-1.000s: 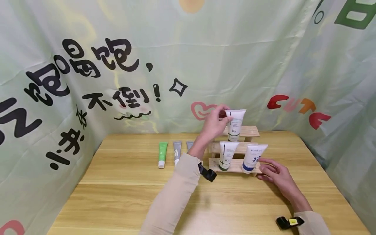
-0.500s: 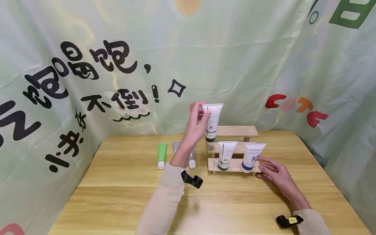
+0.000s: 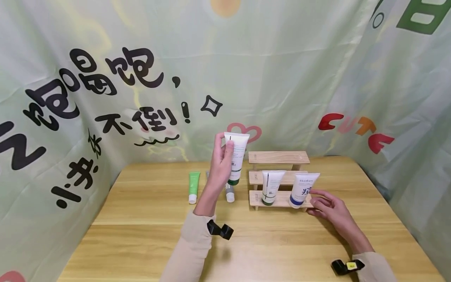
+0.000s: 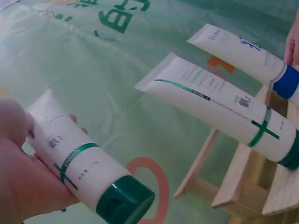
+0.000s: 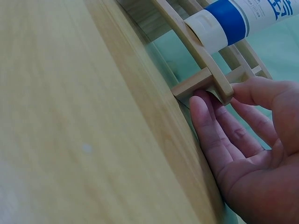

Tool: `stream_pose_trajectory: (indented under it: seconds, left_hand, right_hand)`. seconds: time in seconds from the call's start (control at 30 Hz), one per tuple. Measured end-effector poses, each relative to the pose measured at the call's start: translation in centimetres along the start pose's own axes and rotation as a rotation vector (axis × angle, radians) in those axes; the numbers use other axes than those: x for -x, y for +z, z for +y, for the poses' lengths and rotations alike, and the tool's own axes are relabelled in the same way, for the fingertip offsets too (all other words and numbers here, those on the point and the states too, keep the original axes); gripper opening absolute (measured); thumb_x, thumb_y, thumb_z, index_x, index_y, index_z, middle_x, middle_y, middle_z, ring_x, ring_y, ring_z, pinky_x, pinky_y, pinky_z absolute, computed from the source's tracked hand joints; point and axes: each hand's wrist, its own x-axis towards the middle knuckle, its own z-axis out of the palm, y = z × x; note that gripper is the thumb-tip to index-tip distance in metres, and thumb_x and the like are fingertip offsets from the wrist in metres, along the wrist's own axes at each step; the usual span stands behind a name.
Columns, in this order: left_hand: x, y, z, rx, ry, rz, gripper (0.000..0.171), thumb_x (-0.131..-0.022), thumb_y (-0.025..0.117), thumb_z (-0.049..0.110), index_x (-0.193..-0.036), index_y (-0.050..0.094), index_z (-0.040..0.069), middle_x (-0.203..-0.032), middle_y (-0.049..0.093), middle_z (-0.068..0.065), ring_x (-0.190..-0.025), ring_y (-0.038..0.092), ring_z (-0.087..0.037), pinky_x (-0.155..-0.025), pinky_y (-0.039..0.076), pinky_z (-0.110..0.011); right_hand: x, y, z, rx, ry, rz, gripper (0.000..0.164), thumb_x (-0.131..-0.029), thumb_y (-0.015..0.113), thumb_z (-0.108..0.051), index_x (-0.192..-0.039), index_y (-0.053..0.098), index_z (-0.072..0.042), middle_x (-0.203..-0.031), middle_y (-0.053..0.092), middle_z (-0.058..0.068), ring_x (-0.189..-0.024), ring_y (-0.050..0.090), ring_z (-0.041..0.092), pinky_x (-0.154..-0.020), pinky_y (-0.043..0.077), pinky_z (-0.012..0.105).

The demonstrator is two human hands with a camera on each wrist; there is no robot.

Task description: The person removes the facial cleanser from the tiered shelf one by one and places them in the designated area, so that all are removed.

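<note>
My left hand (image 3: 219, 168) holds a white squeeze tube (image 3: 240, 156) with a dark green cap, cap down, in the air left of a three-step wooden stand (image 3: 278, 157). In the left wrist view, its green cap (image 4: 125, 200) points down and right. A similar green-capped tube (image 3: 273, 186) stands on the lowest step, beside a white tube with a blue band (image 3: 305, 187). At that step's right end rests my right hand (image 3: 332, 213). The right wrist view shows its thumb and fingers (image 5: 210, 121) pinching the step's end (image 5: 224, 91), below the blue-banded tube.
A small green tube (image 3: 193, 187) lies on the wooden table (image 3: 141, 235) at left. Beside it lies a grey tube (image 3: 230, 192), partly behind the left hand; another grey one is almost hidden. A printed cloth (image 3: 282, 78) hangs behind the table.
My left hand has carried the green-capped tube from the top step leftward, then lower, to beside the stand. The top step now bears no tube. My right hand has stayed in place.
</note>
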Motion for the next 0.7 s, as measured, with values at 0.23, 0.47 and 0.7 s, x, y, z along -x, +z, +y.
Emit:
stream_pose_trajectory:
  seconds: [0.23, 0.47, 0.7]
  left_hand:
    - [1.4, -0.6, -0.5, 0.036, -0.043, 0.012, 0.027, -0.113, 0.035, 0.034, -0.134, 0.039, 0.017, -0.096, 0.062, -0.015, -0.082, 0.061, -0.031, -0.072, 0.047, -0.035]
    - [2.5, -1.1, -0.9, 0.122, -0.078, -0.014, 0.025, -0.110, 0.032, 0.025, -0.131, 0.036, 0.011, -0.102, 0.057, -0.015, -0.081, 0.063, -0.027, -0.073, 0.049, -0.035]
    - [3.9, -1.9, -1.0, 0.118, -0.139, -0.113, 0.056, -0.086, 0.036, -0.004, -0.140, 0.024, 0.009, -0.135, 0.052, -0.021, -0.107, 0.057, -0.032, -0.087, 0.043, -0.042]
  right_hand:
    - [0.1, -0.2, 0.0, -0.004, -0.009, -0.003, 0.030, -0.102, 0.065, -0.016, -0.132, 0.062, -0.013, -0.111, 0.071, -0.001, -0.095, 0.073, 0.017, -0.083, 0.060, 0.036]
    - [0.0, -0.1, 0.0, 0.003, -0.022, -0.010, 0.031, -0.103, 0.064, -0.015, -0.133, 0.061, -0.011, -0.111, 0.071, -0.001, -0.096, 0.072, 0.015, -0.083, 0.060, 0.036]
    - [0.1, -0.1, 0.0, 0.003, -0.006, -0.006, 0.032, -0.102, 0.065, -0.016, -0.133, 0.061, -0.011, -0.111, 0.071, -0.002, -0.096, 0.072, 0.015, -0.083, 0.060, 0.036]
